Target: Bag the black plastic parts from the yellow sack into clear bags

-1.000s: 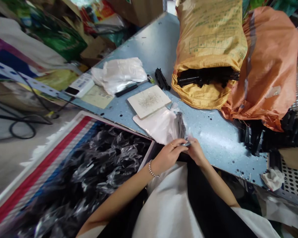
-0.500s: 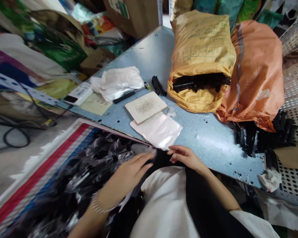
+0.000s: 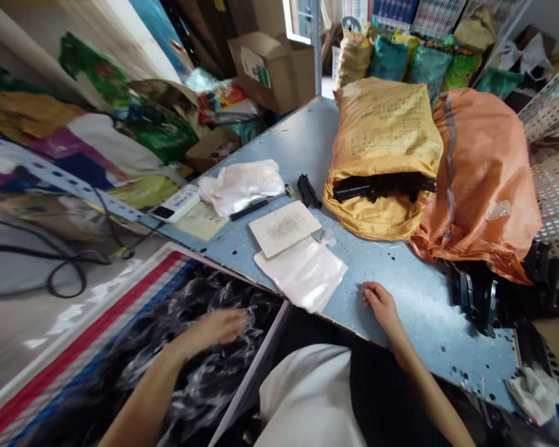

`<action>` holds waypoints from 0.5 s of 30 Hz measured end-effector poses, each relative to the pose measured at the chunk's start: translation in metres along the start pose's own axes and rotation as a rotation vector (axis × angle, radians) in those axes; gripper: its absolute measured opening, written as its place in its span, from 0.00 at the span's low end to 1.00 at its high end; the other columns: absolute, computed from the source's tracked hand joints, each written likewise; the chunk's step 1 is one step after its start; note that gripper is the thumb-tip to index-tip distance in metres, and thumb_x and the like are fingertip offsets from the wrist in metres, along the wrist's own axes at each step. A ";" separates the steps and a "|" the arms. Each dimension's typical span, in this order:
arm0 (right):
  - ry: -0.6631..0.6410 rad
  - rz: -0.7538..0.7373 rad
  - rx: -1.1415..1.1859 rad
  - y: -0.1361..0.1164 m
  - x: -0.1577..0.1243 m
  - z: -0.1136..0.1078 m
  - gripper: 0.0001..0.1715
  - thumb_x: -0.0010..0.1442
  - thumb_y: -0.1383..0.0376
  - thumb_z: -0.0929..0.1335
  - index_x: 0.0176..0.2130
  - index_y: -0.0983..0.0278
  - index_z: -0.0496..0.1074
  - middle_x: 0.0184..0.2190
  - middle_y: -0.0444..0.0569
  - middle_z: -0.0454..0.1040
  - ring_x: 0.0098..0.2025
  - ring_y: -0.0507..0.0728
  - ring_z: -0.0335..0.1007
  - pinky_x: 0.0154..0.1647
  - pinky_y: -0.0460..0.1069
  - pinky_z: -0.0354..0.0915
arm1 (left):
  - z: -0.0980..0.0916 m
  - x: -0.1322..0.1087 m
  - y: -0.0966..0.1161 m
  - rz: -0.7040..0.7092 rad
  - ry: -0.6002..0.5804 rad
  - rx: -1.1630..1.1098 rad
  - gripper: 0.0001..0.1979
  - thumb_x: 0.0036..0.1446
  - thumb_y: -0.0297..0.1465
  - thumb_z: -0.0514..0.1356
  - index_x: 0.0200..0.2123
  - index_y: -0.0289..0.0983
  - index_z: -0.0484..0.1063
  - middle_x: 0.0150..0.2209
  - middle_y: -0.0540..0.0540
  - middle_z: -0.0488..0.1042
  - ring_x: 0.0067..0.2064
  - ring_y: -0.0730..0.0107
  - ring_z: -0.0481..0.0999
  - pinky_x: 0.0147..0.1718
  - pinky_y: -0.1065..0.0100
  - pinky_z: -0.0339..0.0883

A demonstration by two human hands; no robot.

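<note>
My left hand (image 3: 212,329) hovers, slightly blurred, over a wide bin of black parts sealed in clear plastic bags (image 3: 205,372). Its fingers are extended and I see nothing held in them. My right hand (image 3: 379,304) rests empty on the speckled blue table (image 3: 400,292), close to its front edge. Nearest that hand lies a flat stack of pale pink plastic bags (image 3: 300,273). Beyond the stack is a white board (image 3: 284,228) dusted with small specks.
A yellow woven sack (image 3: 382,161) spills black parts, with an orange sack (image 3: 479,186) and a black parts heap (image 3: 484,292) to its right. Crumpled plastic (image 3: 240,186), a marker (image 3: 249,210) and a power bank (image 3: 174,203) lie left. Perforated metal shelving stands right.
My hands have moved apart. The left has gone out over the bin, and the right has moved along the table to the right. The view has tilted up, showing more of the room.
</note>
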State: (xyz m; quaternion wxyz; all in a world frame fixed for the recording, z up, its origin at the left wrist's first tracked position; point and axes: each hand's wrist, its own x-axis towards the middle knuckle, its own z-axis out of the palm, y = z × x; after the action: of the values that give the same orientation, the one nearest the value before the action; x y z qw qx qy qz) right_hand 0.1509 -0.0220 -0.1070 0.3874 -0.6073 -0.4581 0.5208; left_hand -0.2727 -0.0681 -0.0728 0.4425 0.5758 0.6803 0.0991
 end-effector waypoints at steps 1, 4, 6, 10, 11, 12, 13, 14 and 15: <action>0.017 -0.020 -0.016 0.003 0.000 0.002 0.18 0.56 0.52 0.70 0.42 0.60 0.75 0.33 0.49 0.78 0.30 0.57 0.72 0.31 0.53 0.70 | -0.008 0.026 0.025 0.019 -0.057 -0.101 0.28 0.47 0.55 0.58 0.39 0.39 0.78 0.28 0.44 0.81 0.28 0.59 0.78 0.29 0.62 0.73; 0.074 -0.087 -0.057 0.010 -0.001 0.005 0.17 0.59 0.52 0.68 0.43 0.58 0.75 0.34 0.50 0.77 0.28 0.58 0.71 0.27 0.54 0.69 | -0.032 0.116 0.111 0.155 0.127 -0.184 0.29 0.58 0.48 0.53 0.55 0.37 0.71 0.51 0.40 0.78 0.47 0.59 0.79 0.49 0.61 0.72; 0.101 -0.131 -0.088 0.013 -0.003 0.006 0.15 0.60 0.52 0.67 0.43 0.56 0.76 0.33 0.49 0.76 0.27 0.60 0.71 0.27 0.56 0.69 | -0.045 0.176 0.167 0.144 0.365 -0.034 0.25 0.58 0.42 0.56 0.54 0.33 0.71 0.57 0.35 0.73 0.58 0.54 0.72 0.59 0.58 0.64; 0.108 -0.135 -0.154 0.018 -0.004 0.006 0.12 0.62 0.49 0.65 0.42 0.46 0.74 0.27 0.45 0.72 0.24 0.63 0.69 0.27 0.63 0.70 | -0.059 0.261 0.239 0.062 0.500 0.024 0.41 0.49 0.43 0.66 0.58 0.19 0.61 0.62 0.14 0.59 0.67 0.35 0.58 0.63 0.46 0.53; 0.108 -0.125 -0.159 0.020 -0.003 0.006 0.11 0.62 0.49 0.64 0.42 0.44 0.73 0.27 0.45 0.71 0.24 0.64 0.69 0.28 0.65 0.70 | -0.061 0.272 0.248 0.043 0.501 0.024 0.45 0.45 0.43 0.68 0.57 0.17 0.60 0.60 0.10 0.60 0.66 0.31 0.60 0.61 0.45 0.55; 0.108 -0.117 -0.155 0.023 -0.003 0.006 0.11 0.62 0.48 0.64 0.42 0.43 0.73 0.27 0.45 0.72 0.24 0.65 0.69 0.28 0.66 0.70 | -0.063 0.279 0.254 0.030 0.494 0.018 0.47 0.42 0.43 0.70 0.56 0.16 0.60 0.58 0.08 0.61 0.64 0.29 0.62 0.59 0.44 0.58; 0.108 -0.112 -0.144 0.026 -0.003 0.006 0.11 0.62 0.48 0.64 0.41 0.42 0.73 0.29 0.45 0.72 0.25 0.66 0.70 0.28 0.67 0.70 | -0.065 0.283 0.258 0.027 0.485 0.010 0.47 0.40 0.42 0.71 0.55 0.15 0.61 0.56 0.08 0.64 0.62 0.29 0.65 0.57 0.44 0.61; 0.106 -0.105 -0.125 0.028 -0.002 0.005 0.11 0.61 0.48 0.64 0.41 0.42 0.73 0.31 0.46 0.73 0.26 0.67 0.71 0.28 0.67 0.70 | -0.067 0.282 0.259 0.037 0.477 0.003 0.45 0.41 0.41 0.71 0.54 0.16 0.62 0.54 0.10 0.67 0.60 0.30 0.69 0.55 0.45 0.64; 0.097 -0.093 -0.099 0.030 0.000 0.004 0.10 0.61 0.48 0.65 0.41 0.43 0.73 0.32 0.47 0.74 0.26 0.67 0.72 0.28 0.67 0.69 | -0.069 0.278 0.259 0.060 0.471 -0.009 0.41 0.44 0.41 0.70 0.54 0.17 0.64 0.52 0.13 0.70 0.57 0.33 0.72 0.53 0.46 0.66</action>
State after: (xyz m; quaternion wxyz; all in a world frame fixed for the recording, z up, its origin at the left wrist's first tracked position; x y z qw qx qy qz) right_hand 0.1514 -0.0308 -0.1363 0.4025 -0.6281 -0.4917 0.4491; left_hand -0.1266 0.2822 -0.0010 0.2712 0.5548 0.7468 0.2469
